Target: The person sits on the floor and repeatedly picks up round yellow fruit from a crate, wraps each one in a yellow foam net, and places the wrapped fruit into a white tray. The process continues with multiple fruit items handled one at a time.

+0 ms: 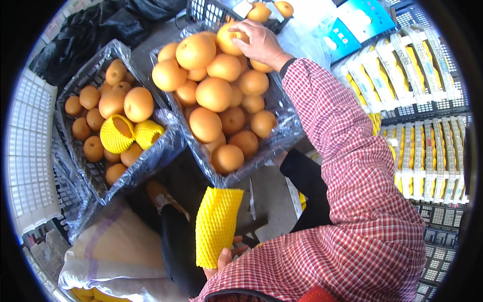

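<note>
My right hand (262, 40) has its fingers and thumb around a round orange-brown pear (225, 40) at the far end of the heaped pile. The pile of pears (214, 94) fills a crate lined with clear plastic film (241, 174). Low in front of my body, my left hand (223, 258) holds a yellow foam net sleeve (219, 226) upright by its lower end; most of that hand is hidden behind the sleeve and my clothing. Two more foam nets, one a yellow net (116, 136) and the other a smaller net (148, 134), lie on pears in the left crate (96, 188).
Stacked trays (400, 71) of yellow-wrapped fruit stand at the right, with more stacks (430, 158) below. Blue printed boxes (362, 22) and a dark basket (205, 13) are at the back. A white crate (32, 151) and a pale sack (117, 241) flank the left side.
</note>
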The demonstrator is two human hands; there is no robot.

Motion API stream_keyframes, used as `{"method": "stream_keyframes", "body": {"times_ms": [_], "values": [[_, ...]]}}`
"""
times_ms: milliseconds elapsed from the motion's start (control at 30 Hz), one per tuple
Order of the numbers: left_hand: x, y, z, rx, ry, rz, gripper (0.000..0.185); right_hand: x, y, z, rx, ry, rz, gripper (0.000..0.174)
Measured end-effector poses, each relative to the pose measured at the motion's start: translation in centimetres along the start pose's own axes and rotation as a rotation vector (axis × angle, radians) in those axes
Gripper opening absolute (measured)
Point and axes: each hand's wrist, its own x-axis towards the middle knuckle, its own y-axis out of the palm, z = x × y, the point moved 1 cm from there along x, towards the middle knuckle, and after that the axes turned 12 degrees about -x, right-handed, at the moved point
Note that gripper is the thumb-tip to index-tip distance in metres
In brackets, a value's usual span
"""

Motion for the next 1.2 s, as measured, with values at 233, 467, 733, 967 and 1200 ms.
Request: {"method": "stream_keyframes", "body": {"times_ms": [233, 467, 733, 967, 1200], "values": [[1.1, 0.0, 0.1, -0.032, 0.015, 0.055, 0.055, 7.9, 3.7, -0.7, -0.165, -0.008, 0.522, 0.036], [2.1, -2.0, -0.5, 0.085, -0.078, 0.088, 0.075, -2.7, -4.4, 6.6, 0.449, -0.189, 0.518, 0.019], [0.6, 0.5, 0.0, 0.048, -0.071, -0.105, 0.066, -21.3, 2.0, 8.7, 0.413, -0.080, 1.018, 0.086], [0.6, 1.2, -0.1, 0.112, -0.004, 0.004, 0.063, -17.9, 1.6, 14.5, 0.434, -0.070, 1.199, 0.097], [0.0, -0.3, -0.4, -0.128, -0.140, -0.044, 0.063, -19.3, 0.8, 7.4, 1.333, 0.562, 1.053, 0.076]]}}
